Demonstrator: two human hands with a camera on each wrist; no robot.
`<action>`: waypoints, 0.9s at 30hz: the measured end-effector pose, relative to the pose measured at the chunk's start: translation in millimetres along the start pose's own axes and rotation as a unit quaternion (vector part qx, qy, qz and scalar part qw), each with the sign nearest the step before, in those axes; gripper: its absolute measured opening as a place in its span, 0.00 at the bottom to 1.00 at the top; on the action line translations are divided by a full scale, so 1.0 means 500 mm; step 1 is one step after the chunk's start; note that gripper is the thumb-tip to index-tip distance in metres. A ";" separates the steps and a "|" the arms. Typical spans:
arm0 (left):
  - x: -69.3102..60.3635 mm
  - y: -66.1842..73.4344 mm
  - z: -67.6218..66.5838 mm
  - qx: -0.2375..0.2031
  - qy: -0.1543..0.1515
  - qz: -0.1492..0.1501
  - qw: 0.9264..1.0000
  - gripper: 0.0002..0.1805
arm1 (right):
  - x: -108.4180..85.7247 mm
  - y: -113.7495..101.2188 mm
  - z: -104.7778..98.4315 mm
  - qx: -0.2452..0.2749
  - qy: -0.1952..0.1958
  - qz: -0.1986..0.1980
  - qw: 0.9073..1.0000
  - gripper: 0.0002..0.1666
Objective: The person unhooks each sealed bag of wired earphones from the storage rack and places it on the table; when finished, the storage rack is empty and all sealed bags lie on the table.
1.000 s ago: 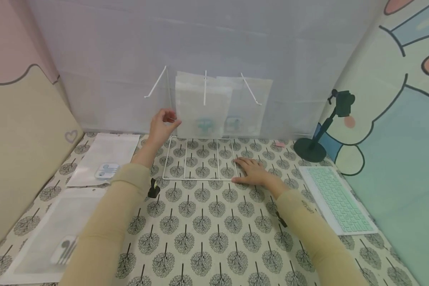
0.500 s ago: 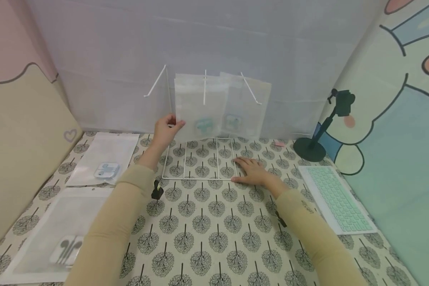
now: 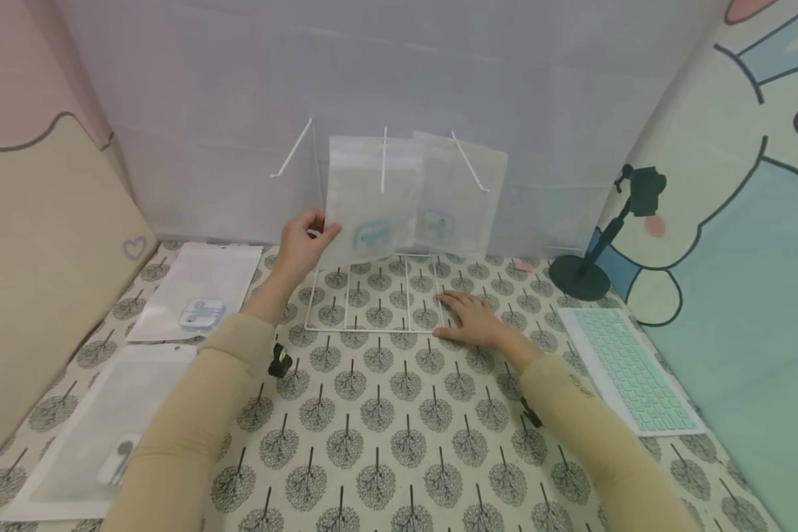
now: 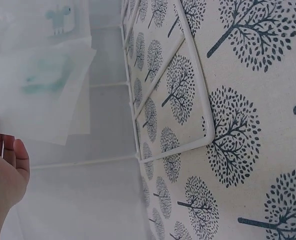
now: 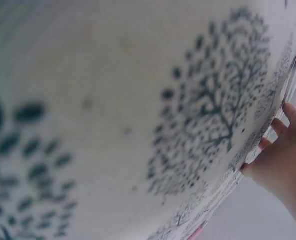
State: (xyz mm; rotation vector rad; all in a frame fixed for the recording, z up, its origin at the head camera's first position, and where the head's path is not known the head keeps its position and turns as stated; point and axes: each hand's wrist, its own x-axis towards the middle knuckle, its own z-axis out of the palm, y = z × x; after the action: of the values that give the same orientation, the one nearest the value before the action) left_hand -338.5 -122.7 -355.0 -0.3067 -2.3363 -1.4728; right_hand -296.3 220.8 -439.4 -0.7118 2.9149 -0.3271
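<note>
Left hand (image 3: 301, 245) half-curled, apparently pinching edge of bag (image 3: 372, 203).

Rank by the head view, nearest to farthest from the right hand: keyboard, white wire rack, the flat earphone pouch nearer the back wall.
1. White wire rack: immediately left of the right hand.
2. Keyboard: to the hand's right.
3. Flat earphone pouch: far left, past the rack.
</note>
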 end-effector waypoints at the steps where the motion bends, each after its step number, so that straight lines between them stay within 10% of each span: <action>1: -0.002 0.002 -0.002 0.001 0.000 0.002 1.000 0.16 | -0.001 -0.001 0.001 0.004 0.005 0.001 1.000 0.50; 27: -0.052 0.062 -0.078 0.058 -0.011 0.075 0.995 0.12 | -0.042 -0.015 0.025 0.049 0.085 -0.013 0.995 0.34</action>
State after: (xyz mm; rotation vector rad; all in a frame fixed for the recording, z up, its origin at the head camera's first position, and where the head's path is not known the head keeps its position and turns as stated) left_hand -296.1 -144.1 -324.9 -0.4575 -2.3483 -1.2654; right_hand -272.4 221.7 -448.3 -0.7430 3.0242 -0.5547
